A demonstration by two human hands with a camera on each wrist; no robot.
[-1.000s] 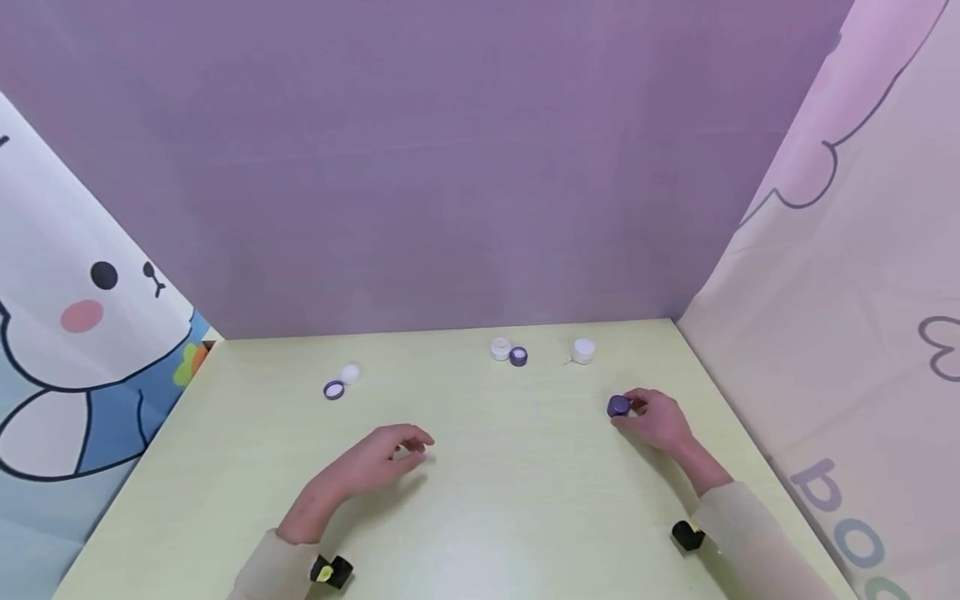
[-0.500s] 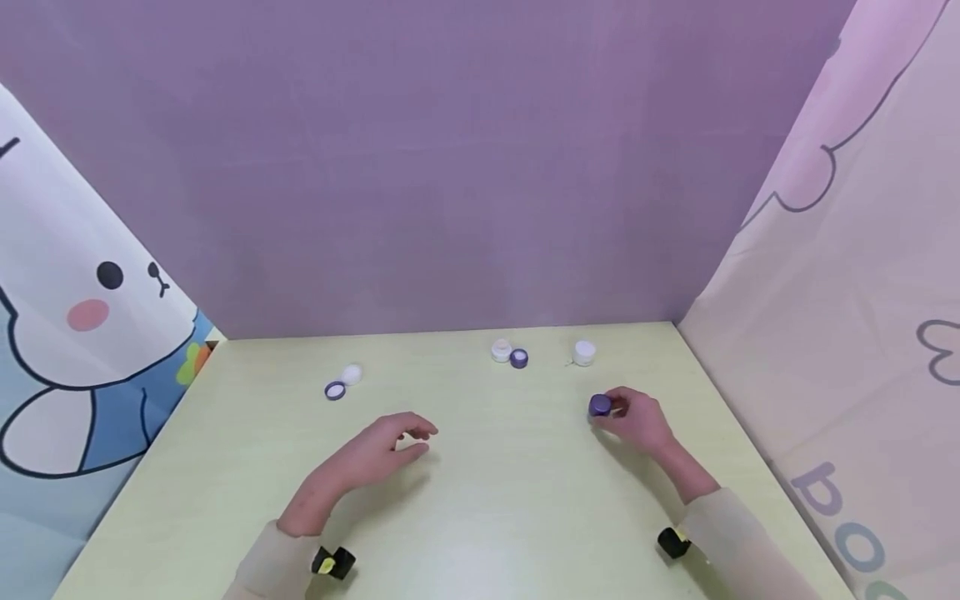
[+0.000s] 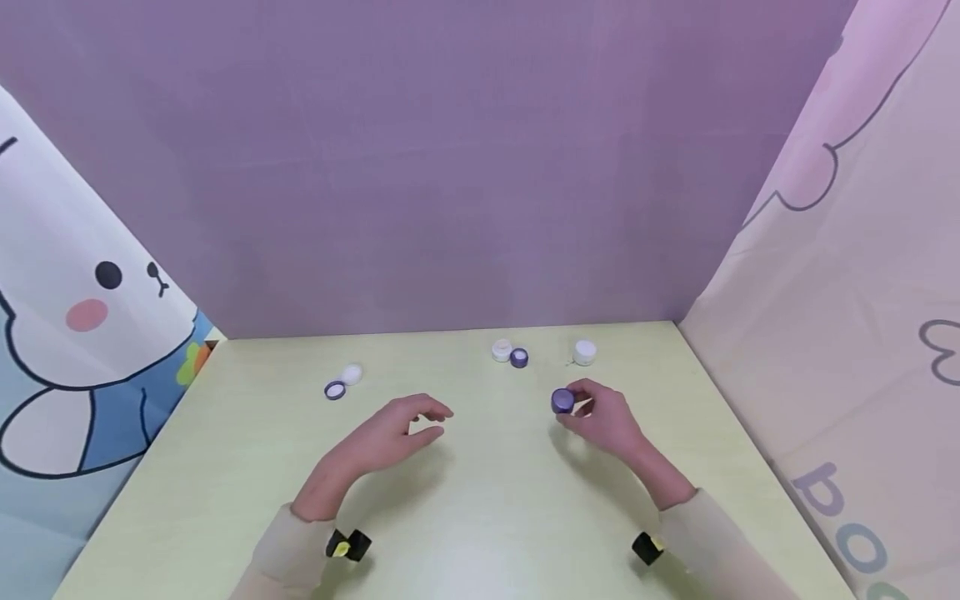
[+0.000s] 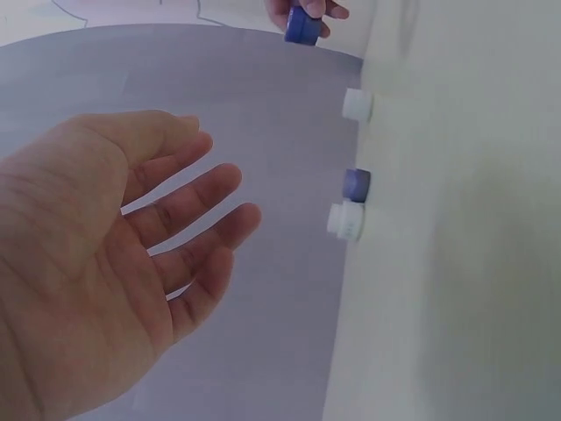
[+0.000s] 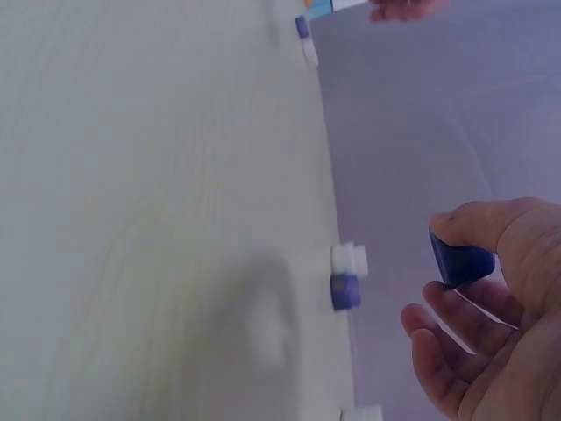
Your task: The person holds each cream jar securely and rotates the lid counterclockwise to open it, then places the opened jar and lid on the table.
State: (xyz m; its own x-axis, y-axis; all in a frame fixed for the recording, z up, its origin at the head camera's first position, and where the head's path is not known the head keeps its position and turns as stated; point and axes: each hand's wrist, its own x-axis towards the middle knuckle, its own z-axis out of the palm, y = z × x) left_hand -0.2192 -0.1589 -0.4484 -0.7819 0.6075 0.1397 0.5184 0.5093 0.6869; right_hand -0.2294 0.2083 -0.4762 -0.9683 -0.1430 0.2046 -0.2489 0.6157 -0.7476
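Purple round piece (image 3: 562, 401): pinched by thumb and fingers of right hand (image 3: 607, 418), raised above table (image 3: 480, 542) | left hand (image 3: 390, 435): released, fingers loosely bent | beyond and between both: white piece (image 3: 502, 350) beside small purple piece (image 3: 519, 358) | beyond right hand: white jar (image 3: 584, 352) | beyond left hand, leftward: purple-rimmed piece (image 3: 334, 390)

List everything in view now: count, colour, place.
Table: 1, pale yellow, foreground
Backdrop: 1, purple, behind table
Printed side hangings: 2, multicoloured, left and right
Disc-like piece: 1, white, table's back left
Ring-like piece: 1, purple and white, beside disc
Stepped round piece: 1, white, back centre
Cap-like piece: 1, purple, pale-topped, beside stepped piece
Short cylinder: 1, white, back right
Jar-like piece: 1, purple, raised in right hand
Wrist cameras: 2, black, at wrists
Sleeves: 2, cream, both forearms
Left hand: 1, bare, above table
Right hand: 1, bare, holding jar-like piece
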